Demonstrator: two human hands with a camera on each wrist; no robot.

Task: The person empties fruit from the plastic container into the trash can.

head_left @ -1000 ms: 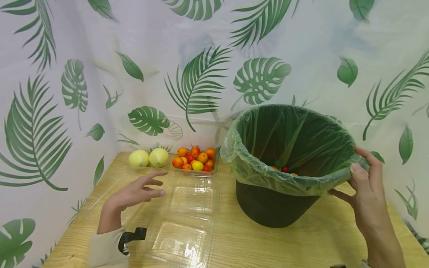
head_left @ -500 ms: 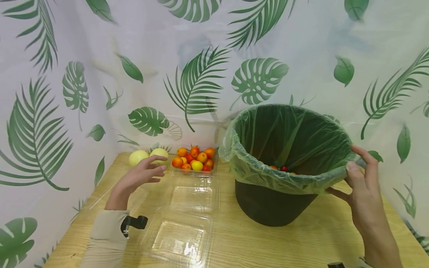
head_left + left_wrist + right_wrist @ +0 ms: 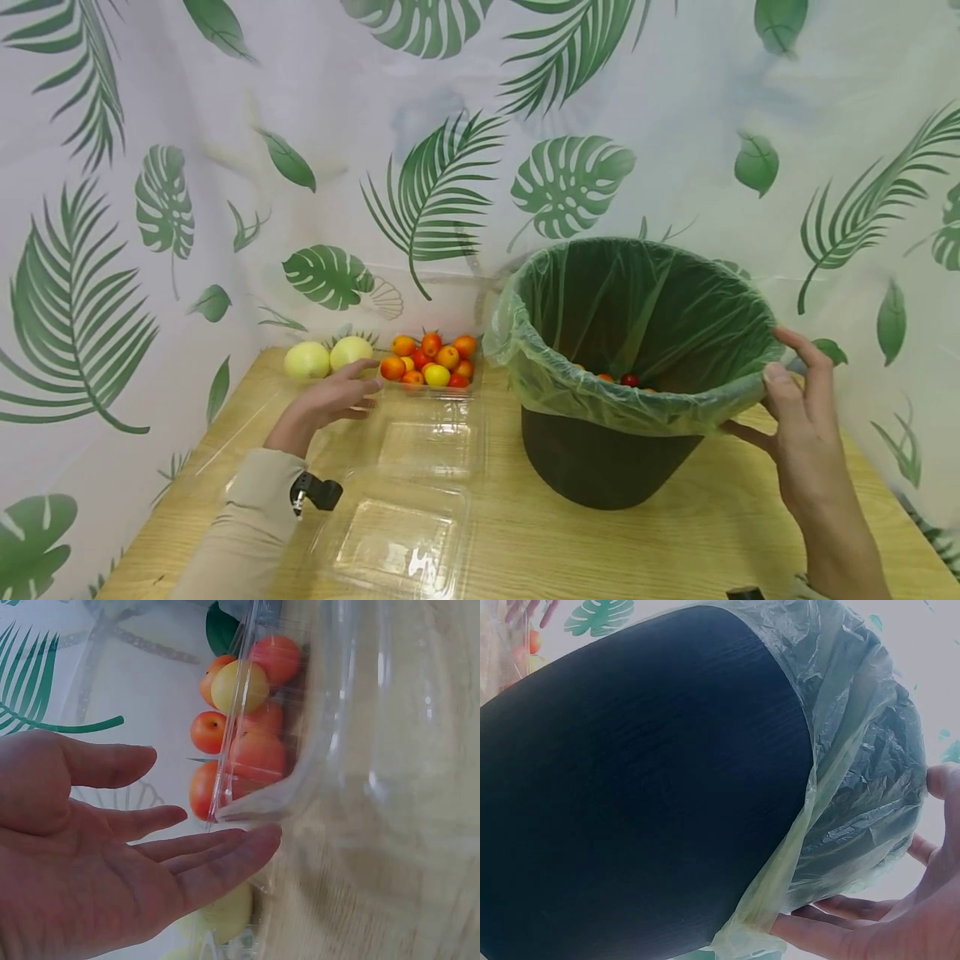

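My left hand, its fingers stretched out, is beside a clear plastic box of red, orange and yellow cherry tomatoes. In the left wrist view the fingertips come right up to the box's near corner, and nothing lies in the palm. My right hand grips the right rim of a black trash can through its thin green liner bag. The can tilts toward me, and a few tomatoes show inside it; the near wall hides the rest of its bottom.
Two pale yellow-green melons sit at the back left of the wooden table. Clear plastic containers lie in front of the tomato box. A leaf-print sheet hangs behind and along the left side.
My left hand first moves away toward the melons, then shifts right to the tomato box. My right hand keeps its grip on the trash can's rim.
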